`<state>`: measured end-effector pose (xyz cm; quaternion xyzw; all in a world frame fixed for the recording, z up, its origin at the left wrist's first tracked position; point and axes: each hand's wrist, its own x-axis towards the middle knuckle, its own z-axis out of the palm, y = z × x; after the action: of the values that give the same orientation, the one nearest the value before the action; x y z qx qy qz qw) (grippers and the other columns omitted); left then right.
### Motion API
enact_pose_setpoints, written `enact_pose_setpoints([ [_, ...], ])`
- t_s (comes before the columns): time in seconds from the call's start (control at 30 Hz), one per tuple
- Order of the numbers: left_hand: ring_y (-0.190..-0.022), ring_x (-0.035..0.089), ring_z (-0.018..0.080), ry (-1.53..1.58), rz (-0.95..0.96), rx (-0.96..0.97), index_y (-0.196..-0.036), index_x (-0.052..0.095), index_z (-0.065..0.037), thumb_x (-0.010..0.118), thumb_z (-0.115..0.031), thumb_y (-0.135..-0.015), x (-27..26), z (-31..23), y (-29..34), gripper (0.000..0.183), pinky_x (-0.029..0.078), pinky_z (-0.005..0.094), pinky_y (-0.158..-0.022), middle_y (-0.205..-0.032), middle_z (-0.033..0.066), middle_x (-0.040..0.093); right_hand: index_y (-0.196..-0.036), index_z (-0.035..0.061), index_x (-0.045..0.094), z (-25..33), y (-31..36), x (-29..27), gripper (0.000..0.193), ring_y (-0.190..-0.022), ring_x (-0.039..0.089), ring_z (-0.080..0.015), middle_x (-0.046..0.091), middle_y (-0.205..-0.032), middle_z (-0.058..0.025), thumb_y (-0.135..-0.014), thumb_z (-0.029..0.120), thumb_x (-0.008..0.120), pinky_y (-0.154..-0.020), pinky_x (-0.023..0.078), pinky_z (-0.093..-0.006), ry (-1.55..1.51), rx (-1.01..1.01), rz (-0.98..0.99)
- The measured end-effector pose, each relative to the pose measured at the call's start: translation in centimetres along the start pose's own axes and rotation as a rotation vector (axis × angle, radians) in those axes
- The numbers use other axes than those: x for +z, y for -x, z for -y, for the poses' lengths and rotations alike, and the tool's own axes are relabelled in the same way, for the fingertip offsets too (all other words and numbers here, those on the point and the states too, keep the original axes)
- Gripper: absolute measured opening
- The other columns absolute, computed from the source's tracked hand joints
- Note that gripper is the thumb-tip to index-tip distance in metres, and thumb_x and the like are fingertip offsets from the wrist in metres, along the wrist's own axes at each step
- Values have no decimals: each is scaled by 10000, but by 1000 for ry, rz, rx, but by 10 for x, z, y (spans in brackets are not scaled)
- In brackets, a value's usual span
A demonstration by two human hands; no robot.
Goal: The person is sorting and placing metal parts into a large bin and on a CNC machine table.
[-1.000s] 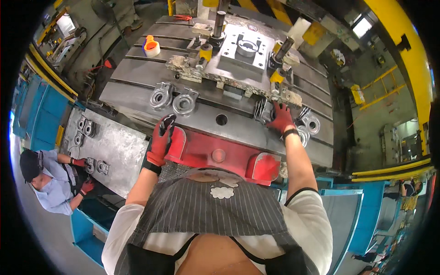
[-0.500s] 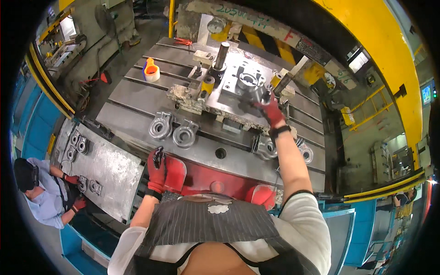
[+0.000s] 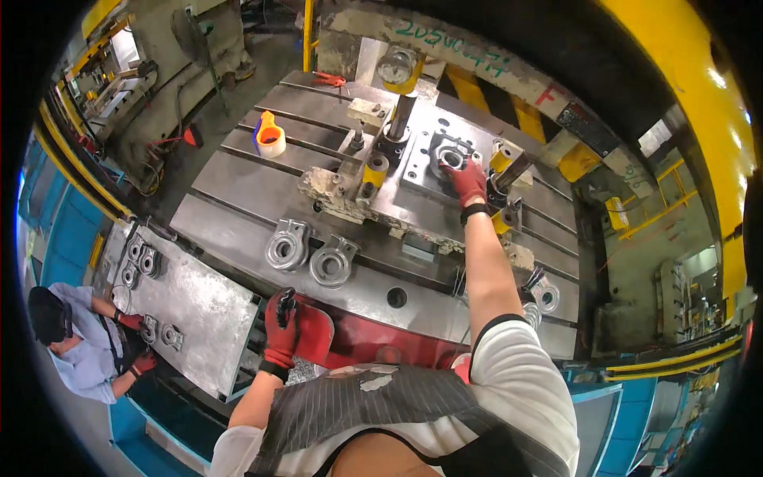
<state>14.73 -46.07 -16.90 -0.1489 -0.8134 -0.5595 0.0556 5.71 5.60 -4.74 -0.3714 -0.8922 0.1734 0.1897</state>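
My right hand (image 3: 467,181), in a red glove, reaches far over the press table. Its fingers are closed on the near edge of a ring-shaped metal casting (image 3: 452,156), which sits on the steel die plate (image 3: 413,191). The palm side of that hand is hidden. My left hand (image 3: 280,327), in a red glove with dark finger fronts, is held low by the table's front edge with its fingers curled. Whatever it may hold cannot be made out. Beyond it, two similar ring castings, one (image 3: 287,245) and another (image 3: 335,261), lie on the table.
Guide posts, one a dark post (image 3: 403,118), and yellow-collared blocks flank the die. An orange-and-white container (image 3: 270,137) and red-handled pliers (image 3: 327,79) lie farther back. More castings (image 3: 545,296) rest at right. A co-worker (image 3: 87,338) handles castings at a side table (image 3: 195,298).
My right hand has carried the casting forward and left onto the die plate. My left hand has shifted slightly in the picture, its fingers still curled; the whole view has moved a little.
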Motion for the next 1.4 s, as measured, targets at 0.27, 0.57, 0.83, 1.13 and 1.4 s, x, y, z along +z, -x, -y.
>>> enact_pose_setpoints([
  [0.27,-1058,519,281,46,33,9,-1145,509,-9,580,3,-769,1,-5,-5,384,385,357,-942,-1121,140,553,-1301,134,436,9,15,-10,835,-1250,368,-334,443,-1319,-138,-647,592,678,-1020,291,-470,171,-12,-73],
  [0.57,-1058,529,221,161,-37,-41,-1172,487,2,516,-24,-847,8,38,-2,327,386,322,-948,-1134,122,560,-1332,49,375,-18,151,-90,708,-1177,461,-323,482,-1266,-204,-746,243,722,-976,365,-371,-533,-483,-84],
  [0.83,-1009,540,194,507,-134,-164,-1165,493,21,517,-98,-898,-10,73,-8,293,404,305,-908,-1095,107,579,-1083,-10,588,-196,335,-150,363,-896,594,-204,626,-1002,-151,-794,192,671,-778,449,-331,-464,121,95],
  [1.13,-1031,532,157,343,677,-638,-1274,465,-99,500,-288,-903,-36,156,18,418,449,322,-851,-1178,21,552,-1326,79,382,-335,509,-49,524,-1138,482,-214,488,-1291,-64,-854,216,562,-994,340,-318,-1301,566,378],
  [1.4,-976,570,145,-439,772,-118,-1232,511,-136,593,-180,-836,-47,172,35,407,454,308,-835,-1095,29,603,-1259,172,386,-315,513,-18,426,-942,582,-198,550,-1147,-36,-871,195,560,-686,520,-346,-1323,667,440],
])
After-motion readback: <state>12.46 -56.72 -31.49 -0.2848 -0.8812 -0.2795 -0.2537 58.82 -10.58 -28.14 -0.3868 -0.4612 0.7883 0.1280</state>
